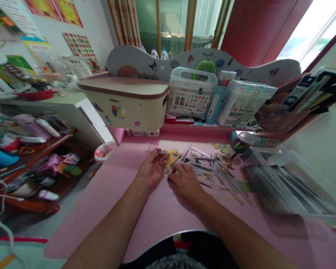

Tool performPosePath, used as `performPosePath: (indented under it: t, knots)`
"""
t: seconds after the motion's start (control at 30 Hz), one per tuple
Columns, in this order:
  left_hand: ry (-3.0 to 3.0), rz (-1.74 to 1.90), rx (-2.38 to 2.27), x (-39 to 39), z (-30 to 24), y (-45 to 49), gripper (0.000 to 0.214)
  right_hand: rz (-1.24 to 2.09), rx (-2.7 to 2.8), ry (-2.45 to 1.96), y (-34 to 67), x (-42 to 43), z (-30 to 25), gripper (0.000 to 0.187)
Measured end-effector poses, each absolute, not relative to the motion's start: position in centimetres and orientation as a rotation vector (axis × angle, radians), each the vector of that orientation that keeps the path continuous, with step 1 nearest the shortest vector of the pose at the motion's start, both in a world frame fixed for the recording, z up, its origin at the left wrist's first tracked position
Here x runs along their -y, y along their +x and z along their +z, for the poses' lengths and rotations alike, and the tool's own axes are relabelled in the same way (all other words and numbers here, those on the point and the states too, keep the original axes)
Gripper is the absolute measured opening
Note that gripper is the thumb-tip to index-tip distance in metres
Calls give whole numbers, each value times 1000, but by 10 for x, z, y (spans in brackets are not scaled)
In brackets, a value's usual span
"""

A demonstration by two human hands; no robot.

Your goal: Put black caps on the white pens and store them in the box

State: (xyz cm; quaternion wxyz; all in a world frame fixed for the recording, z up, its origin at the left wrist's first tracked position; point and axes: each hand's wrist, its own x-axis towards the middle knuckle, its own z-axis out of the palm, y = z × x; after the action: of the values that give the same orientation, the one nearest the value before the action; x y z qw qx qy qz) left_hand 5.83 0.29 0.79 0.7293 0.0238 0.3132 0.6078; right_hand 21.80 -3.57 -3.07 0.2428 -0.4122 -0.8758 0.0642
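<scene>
My left hand is turned palm up above the pink desk, its thumb and fingers closed on a slim pen. Just to the right, my right hand rests low with curled fingers, at the near left edge of a loose pile of pens. A small dark bit shows by its fingertips; what they grip, if anything, is hard to make out. White, clear and black pens lie crosswise in the pile. On the right, a clear plastic box holds many more slim pens.
Behind the pile, a lidded cream bin, a marker case and clear pen packs stand on a raised shelf. A clear jar sits at the back right. A small waste basket stands left of the desk.
</scene>
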Motion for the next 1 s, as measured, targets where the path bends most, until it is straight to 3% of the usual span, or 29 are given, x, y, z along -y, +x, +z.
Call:
performPosePath:
  t: [0.17, 0.37, 0.6, 1.0]
  knots:
    - [179, 1332, -731, -3, -2, 62, 20, 169, 2393, -1095, 215, 37, -31, 11]
    - [318, 1291, -765, 0, -6, 64, 4, 767, 1804, -1053, 232, 26, -20, 16]
    - [425, 1204, -784, 4, -9, 73, 5, 1086, 1292, -1096, 245, 11, -27, 12]
    - [522, 1151, -793, 5, -14, 76, 17, 1149, 1325, -1130, 243, 15, -18, 12]
